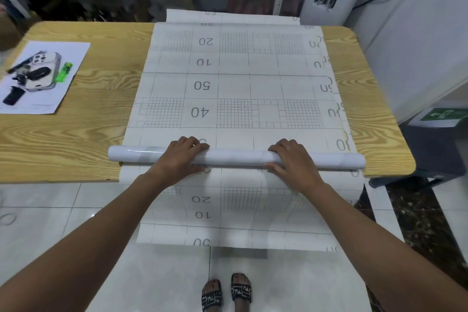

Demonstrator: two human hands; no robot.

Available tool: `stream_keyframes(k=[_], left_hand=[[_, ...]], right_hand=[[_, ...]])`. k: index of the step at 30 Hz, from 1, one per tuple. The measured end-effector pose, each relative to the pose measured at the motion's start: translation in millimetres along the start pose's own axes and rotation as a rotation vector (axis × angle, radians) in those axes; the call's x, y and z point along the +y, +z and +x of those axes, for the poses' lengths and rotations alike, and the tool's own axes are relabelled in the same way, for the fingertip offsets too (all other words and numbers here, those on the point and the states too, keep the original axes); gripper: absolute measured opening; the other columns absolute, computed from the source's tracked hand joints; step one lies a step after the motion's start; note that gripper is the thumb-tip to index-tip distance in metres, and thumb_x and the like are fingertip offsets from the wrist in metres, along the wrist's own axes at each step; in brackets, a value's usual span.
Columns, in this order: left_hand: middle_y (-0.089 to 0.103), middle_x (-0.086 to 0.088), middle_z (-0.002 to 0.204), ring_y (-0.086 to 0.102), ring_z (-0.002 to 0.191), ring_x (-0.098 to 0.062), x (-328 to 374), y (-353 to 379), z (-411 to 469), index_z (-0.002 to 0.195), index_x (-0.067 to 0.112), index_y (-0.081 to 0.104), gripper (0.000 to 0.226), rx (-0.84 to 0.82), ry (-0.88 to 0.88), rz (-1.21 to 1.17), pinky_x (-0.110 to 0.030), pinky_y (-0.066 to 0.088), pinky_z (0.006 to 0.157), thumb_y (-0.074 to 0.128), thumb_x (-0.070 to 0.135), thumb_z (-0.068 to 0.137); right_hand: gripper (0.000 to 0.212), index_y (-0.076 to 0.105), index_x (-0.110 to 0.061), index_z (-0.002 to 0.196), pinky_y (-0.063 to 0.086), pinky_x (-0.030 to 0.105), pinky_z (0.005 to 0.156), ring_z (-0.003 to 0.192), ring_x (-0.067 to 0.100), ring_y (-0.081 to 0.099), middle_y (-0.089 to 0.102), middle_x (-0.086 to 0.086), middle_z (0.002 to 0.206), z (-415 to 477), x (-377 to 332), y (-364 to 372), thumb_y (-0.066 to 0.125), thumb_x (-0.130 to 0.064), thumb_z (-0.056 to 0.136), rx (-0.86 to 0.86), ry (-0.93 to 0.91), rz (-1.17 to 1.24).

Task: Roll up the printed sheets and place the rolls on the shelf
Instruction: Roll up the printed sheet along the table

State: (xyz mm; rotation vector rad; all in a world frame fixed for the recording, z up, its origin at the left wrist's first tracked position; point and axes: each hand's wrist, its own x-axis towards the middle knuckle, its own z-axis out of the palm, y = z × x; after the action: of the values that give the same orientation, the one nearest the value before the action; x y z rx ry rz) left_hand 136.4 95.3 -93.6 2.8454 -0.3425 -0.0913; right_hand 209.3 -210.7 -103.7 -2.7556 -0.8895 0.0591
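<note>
head view: left hand [181, 157] and right hand [293, 159] each wrapping a grip round the white glossy paper roll [235, 158], lying crosswise at the near edge of the wood-grain desk [76, 139]; white gridded printed sheet [263, 85] stretching away ahead, both hands equally near.

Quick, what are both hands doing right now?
Left hand: closed, gripping the paper roll.
Right hand: closed, gripping the same roll.
</note>
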Motion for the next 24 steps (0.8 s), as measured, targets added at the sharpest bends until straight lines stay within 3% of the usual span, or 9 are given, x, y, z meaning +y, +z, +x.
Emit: stream_keyframes(k=[4, 8, 13, 18, 22, 24], left_hand=[[0.054, -0.005, 0.112, 0.046, 0.097, -0.023, 1.0, 1.3, 0.1, 0.125, 0.017, 0.049, 0.055, -0.02, -0.02, -0.004, -0.029, 0.029, 0.078, 0.069, 0.036, 0.077], [0.053, -0.002, 0.109, 0.044, 0.093, -0.02, 0.3, 2.7, 0.2, 0.123, 0.022, 0.05, 0.05, -0.038, -0.017, -0.022, -0.029, 0.029, 0.075, 0.068, 0.036, 0.078], [0.051, -0.002, 0.106, 0.048, 0.088, -0.02, 1.0, 2.5, -0.1, 0.122, 0.023, 0.05, 0.049, -0.05, -0.014, -0.059, -0.03, 0.035, 0.072, 0.069, 0.035, 0.078], [0.052, -0.003, 0.104, 0.046, 0.086, -0.019, -0.1, 2.4, 1.0, 0.118, 0.022, 0.052, 0.046, -0.055, -0.013, -0.065, -0.031, 0.036, 0.073, 0.069, 0.035, 0.078], [0.055, -0.003, 0.105, 0.046, 0.09, -0.021, -1.2, 0.6, 2.8, 0.121, 0.022, 0.052, 0.045, -0.065, -0.011, -0.051, -0.03, 0.03, 0.074, 0.066, 0.035, 0.08], [0.056, -0.003, 0.108, 0.046, 0.094, -0.021, -0.9, -0.3, 3.3, 0.124, 0.022, 0.05, 0.045, -0.083, -0.015, -0.047, -0.029, 0.03, 0.076, 0.063, 0.035, 0.083]], right_hand=[[0.033, 0.061, -0.014, 0.107, 0.042, 0.036, 0.077, 0.086, 0.025, 0.051, 0.058, 0.004, 0.101, -2.4, -0.8, -0.7, 0.054, -0.042, 0.09, -0.021, 0.012, 0.02], [0.051, 0.062, -0.014, 0.107, 0.042, 0.037, 0.075, 0.086, 0.025, 0.053, 0.059, 0.005, 0.099, -4.4, -1.6, -0.6, 0.033, -0.052, 0.089, -0.042, 0.033, 0.024], [0.06, 0.059, -0.014, 0.115, 0.039, 0.035, 0.079, 0.094, 0.025, 0.055, 0.062, 0.004, 0.105, -5.3, -2.0, -2.8, 0.026, -0.055, 0.087, -0.065, 0.051, 0.06], [0.057, 0.056, -0.017, 0.119, 0.04, 0.035, 0.079, 0.094, 0.023, 0.055, 0.061, 0.001, 0.107, -6.5, -0.1, -2.4, 0.035, -0.058, 0.086, -0.046, 0.041, 0.076], [0.05, 0.057, -0.017, 0.117, 0.045, 0.04, 0.078, 0.09, 0.026, 0.057, 0.061, 0.002, 0.106, -6.7, 2.0, 1.4, 0.067, -0.048, 0.079, 0.022, -0.001, 0.059], [0.051, 0.057, -0.016, 0.116, 0.046, 0.04, 0.077, 0.088, 0.027, 0.058, 0.061, 0.002, 0.105, -6.5, 1.7, 2.1, 0.073, -0.043, 0.075, 0.056, -0.021, 0.057]])
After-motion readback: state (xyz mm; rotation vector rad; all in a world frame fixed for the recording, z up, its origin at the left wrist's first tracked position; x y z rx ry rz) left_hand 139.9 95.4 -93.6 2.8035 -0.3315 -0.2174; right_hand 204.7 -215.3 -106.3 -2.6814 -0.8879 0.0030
